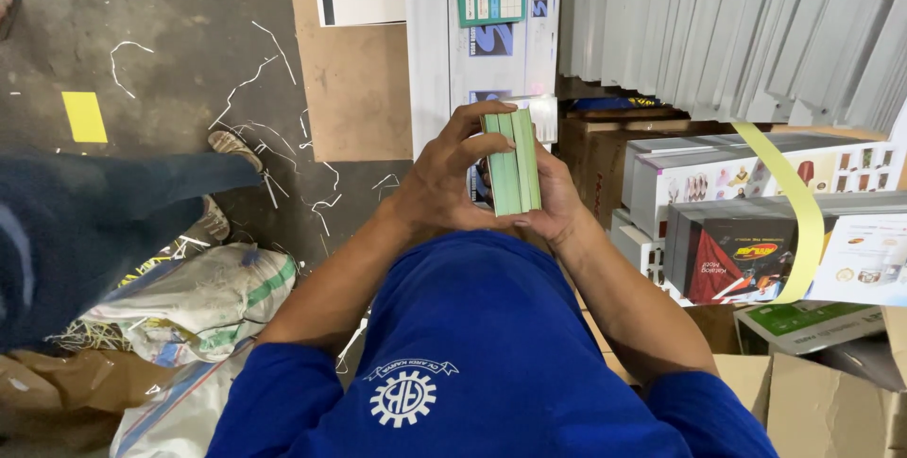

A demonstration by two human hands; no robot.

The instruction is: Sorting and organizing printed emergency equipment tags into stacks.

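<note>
both hands clamp 1 green booklet stack [511,163]: left hand [444,179] fingers curled over its top, right hand [556,198] cupping behind; edges look squared, bundled stacks [746,231] wait alongside.

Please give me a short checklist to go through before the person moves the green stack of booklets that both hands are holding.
1. Left hand grips the green stack from its side, fingers curled over the top: ok.
2. Right hand supports the stack from the other side and behind: ok.
3. Edges of the stack are lined up, nothing sticks out: ok.
4. Whether the bottom of the stack is supported: cannot tell, the hands and blue shirt hide it.
5. Floor to the left has paper strips, a sack and another person's leg close by: not ok.
6. The yellow strap hangs apart from the hands: ok.
</note>
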